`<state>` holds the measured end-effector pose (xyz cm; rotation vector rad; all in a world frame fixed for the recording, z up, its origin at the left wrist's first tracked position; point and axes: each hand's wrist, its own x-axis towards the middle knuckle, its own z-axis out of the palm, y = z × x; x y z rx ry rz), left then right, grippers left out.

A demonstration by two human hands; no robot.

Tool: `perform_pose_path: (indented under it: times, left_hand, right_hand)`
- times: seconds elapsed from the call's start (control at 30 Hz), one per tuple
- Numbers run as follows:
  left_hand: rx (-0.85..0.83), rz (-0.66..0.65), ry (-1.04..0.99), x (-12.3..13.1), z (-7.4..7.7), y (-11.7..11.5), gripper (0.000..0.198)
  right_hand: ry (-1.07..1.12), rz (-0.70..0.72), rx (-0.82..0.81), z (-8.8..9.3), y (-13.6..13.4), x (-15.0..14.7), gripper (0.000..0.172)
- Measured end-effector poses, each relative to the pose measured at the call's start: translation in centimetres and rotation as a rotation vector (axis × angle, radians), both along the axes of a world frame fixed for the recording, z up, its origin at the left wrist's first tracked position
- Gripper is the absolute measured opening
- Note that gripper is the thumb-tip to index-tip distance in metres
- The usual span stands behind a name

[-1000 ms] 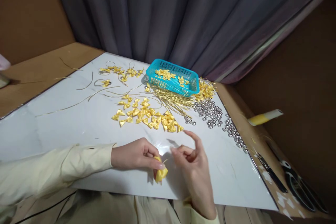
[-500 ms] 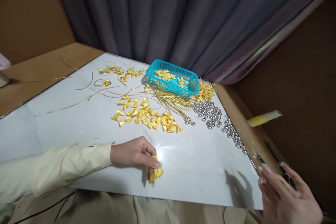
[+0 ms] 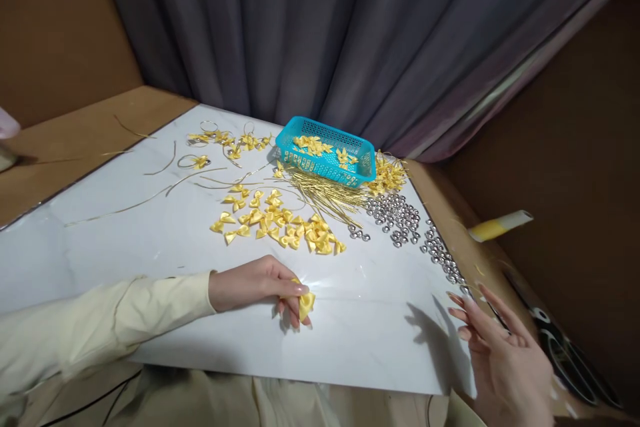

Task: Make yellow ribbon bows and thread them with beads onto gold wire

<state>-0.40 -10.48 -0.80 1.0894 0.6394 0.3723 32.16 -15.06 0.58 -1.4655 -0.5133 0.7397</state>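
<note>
- The left hand (image 3: 257, 285) lies near the front edge of the white worktop (image 3: 375, 327). Its thumb and fingers pinch a yellow bow (image 3: 306, 304), which touches the worktop.
- The right hand (image 3: 507, 363) is over the front right corner, fingers spread, holding nothing.
- A pile of small yellow bows (image 3: 280, 223) lies in the middle.
- Gold pins (image 3: 327, 191), silver beads (image 3: 395, 215) and a blue basket (image 3: 324, 159) are toward the back right corner.

Yellow satin bow (image 3: 305, 305), yellow bows (image 3: 280, 223) scattered on white glossy board (image 3: 150, 240), turquoise perforated basket (image 3: 325, 150), gold pins (image 3: 330, 193), silver beads (image 3: 397, 217), pale cream sleeve (image 3: 100, 327), grey-purple curtain (image 3: 325, 33), brown wooden table (image 3: 85, 133).
</note>
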Motion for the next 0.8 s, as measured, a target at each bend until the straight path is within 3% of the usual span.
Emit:
perform_pose_path:
  times: [0.13, 0.3, 0.43, 0.53, 0.67, 0.8]
  left_hand:
    - [-0.026, 0.003, -0.023, 0.0, -0.2, 0.1, 0.031]
    - [-0.016, -0.012, -0.038, -0.1, -0.7, 0.1, 0.031]
    - [0.029, -0.052, -0.065, -0.2, -1.2, 0.2, 0.034]
    - [0.039, -0.079, -0.054, -0.3, -1.2, 0.3, 0.037]
    - [0.034, -0.115, -0.042, -0.4, -1.0, 0.3, 0.037]
    - [0.032, -0.129, -0.041, -0.4, -1.0, 0.3, 0.037]
  right_hand:
    - [0.207, 0.064, 0.086, -0.1, 0.0, 0.1, 0.067]
    - [0.458, 0.27, 0.136, -0.1, -0.1, -1.0, 0.058]
    - [0.324, 0.372, 0.122, 0.1, 0.1, -1.4, 0.037]
    - [0.251, 0.343, 0.131, 0.5, 0.2, -1.3, 0.026]
    - [0.357, 0.241, 0.113, 0.8, 0.2, -1.5, 0.031]
    - [0.412, 0.306, 0.025, 0.0, 0.2, -2.0, 0.044]
